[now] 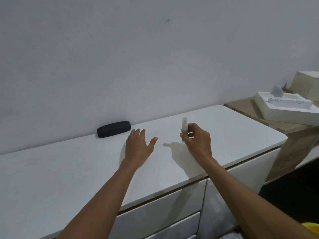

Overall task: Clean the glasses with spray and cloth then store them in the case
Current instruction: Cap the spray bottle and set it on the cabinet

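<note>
Fingers [189, 128] and thumb of our right hand [198, 140] curl round the small spray bottle [184, 128], holding it upright on the white cabinet top [69, 169]; our left hand [138, 145] hovers low over that top with fingers straight and spread, gripping nothing; just beyond its fingertips the black glasses case [113, 129] lies closed against the wall [138, 57]; well to the right, a white foam tray [286, 109] sits on a brown surface [245, 106].
</note>
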`<state>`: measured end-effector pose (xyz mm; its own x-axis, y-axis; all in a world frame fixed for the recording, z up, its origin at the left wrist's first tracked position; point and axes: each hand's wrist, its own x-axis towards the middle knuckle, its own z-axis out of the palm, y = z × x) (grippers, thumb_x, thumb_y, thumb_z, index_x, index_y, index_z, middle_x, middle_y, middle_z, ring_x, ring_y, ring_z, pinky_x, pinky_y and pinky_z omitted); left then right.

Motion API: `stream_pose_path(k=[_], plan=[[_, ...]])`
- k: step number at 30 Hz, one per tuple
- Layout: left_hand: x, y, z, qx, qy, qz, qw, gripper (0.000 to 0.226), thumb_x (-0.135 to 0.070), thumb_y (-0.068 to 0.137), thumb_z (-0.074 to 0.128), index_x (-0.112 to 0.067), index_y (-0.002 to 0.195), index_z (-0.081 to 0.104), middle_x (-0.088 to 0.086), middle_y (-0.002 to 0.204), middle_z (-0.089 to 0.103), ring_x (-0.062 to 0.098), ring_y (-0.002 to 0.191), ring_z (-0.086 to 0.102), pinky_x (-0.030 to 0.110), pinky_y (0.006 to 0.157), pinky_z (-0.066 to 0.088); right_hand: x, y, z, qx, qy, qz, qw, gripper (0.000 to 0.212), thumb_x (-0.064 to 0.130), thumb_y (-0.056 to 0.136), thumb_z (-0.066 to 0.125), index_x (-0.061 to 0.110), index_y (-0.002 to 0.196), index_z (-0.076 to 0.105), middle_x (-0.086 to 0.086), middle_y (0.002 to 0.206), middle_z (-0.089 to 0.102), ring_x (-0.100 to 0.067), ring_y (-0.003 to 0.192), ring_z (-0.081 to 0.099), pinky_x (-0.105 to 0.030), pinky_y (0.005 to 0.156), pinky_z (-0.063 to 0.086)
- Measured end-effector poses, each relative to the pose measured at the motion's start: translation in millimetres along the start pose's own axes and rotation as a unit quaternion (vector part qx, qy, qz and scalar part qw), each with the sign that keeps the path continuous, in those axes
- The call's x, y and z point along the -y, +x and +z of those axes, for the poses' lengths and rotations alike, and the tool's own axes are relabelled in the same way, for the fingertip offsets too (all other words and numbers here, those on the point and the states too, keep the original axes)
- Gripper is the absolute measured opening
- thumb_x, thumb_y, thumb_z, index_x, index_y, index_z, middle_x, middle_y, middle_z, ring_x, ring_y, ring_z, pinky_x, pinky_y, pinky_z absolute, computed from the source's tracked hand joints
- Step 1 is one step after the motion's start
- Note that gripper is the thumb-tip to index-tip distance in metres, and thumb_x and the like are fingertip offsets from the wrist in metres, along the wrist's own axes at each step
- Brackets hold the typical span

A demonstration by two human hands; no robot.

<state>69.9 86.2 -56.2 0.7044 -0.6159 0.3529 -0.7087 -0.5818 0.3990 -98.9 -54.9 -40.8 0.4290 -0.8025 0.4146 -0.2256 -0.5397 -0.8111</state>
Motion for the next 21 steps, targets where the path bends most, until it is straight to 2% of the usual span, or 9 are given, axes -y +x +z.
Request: stream_pose_path(k=[4,8,13,15,18,21], plan=[[39,13,0,0.034,0.058,-0.048,0.997,0.086,-0.069,0.096,0.04,-0.006,0.155,0.033,0.014,0.165,0.028,0.03,0.156,0.016,0.043,0.125,0.018,16,24,37,0.027,0.04,-0.005,0.999,0.021,0.021,0.086,0.074,0.024,0.106,0.068,0.008,0.088,0.076,-0.013,0.082,0.074,-0.043,0.082,0.059],[58,27,5,0.057,0.09,-0.076,0.991,0.093,-0.075,0.094,0.035,-0.004,0.154,0.034,0.016,0.164,0.03,0.03,0.154,0.021,0.044,0.124,0.02,29,53,78,0.05,0.052,-0.019,0.997,0.02,0.021,0.087,0.074,0.022,0.107,0.068,0.007,0.087,0.075,-0.009,0.079,0.074,-0.04,0.082,0.059],[61,35,12,0.081,0.092,-0.086,0.989,0.095,-0.074,0.094,0.034,-0.004,0.158,0.024,0.017,0.168,0.019,0.031,0.156,0.012,0.049,0.127,0.009,36,90,135,0.076,0.072,-0.008,0.994,0.02,0.019,0.087,0.075,0.019,0.106,0.068,0.005,0.089,0.076,-0.007,0.069,0.075,-0.036,0.077,0.062],[63,38,15,0.087,0.088,-0.091,0.988,0.097,-0.075,0.093,0.033,-0.005,0.159,0.02,0.016,0.169,0.015,0.031,0.157,0.009,0.049,0.127,0.007,34,102,156,0.081,0.069,-0.01,0.994,0.021,0.018,0.087,0.076,0.017,0.107,0.069,0.003,0.092,0.076,-0.005,0.07,0.073,-0.031,0.074,0.061],[63,38,17,0.093,0.089,-0.092,0.987,0.097,-0.074,0.094,0.033,-0.005,0.16,0.016,0.017,0.169,0.011,0.031,0.158,0.006,0.049,0.128,0.005,28,117,179,0.084,0.058,-0.01,0.995,0.022,0.017,0.089,0.075,0.015,0.11,0.068,0.001,0.094,0.074,0.004,0.068,0.067,-0.01,0.061,0.049],[64,39,18,0.095,0.092,-0.09,0.987,0.097,-0.073,0.095,0.033,-0.004,0.16,0.014,0.018,0.17,0.009,0.031,0.158,0.004,0.049,0.128,0.003,21,127,194,0.081,0.051,-0.005,0.995,0.022,0.017,0.09,0.074,0.015,0.111,0.068,0.002,0.095,0.073,0.007,0.069,0.062,-0.012,0.06,0.046]])
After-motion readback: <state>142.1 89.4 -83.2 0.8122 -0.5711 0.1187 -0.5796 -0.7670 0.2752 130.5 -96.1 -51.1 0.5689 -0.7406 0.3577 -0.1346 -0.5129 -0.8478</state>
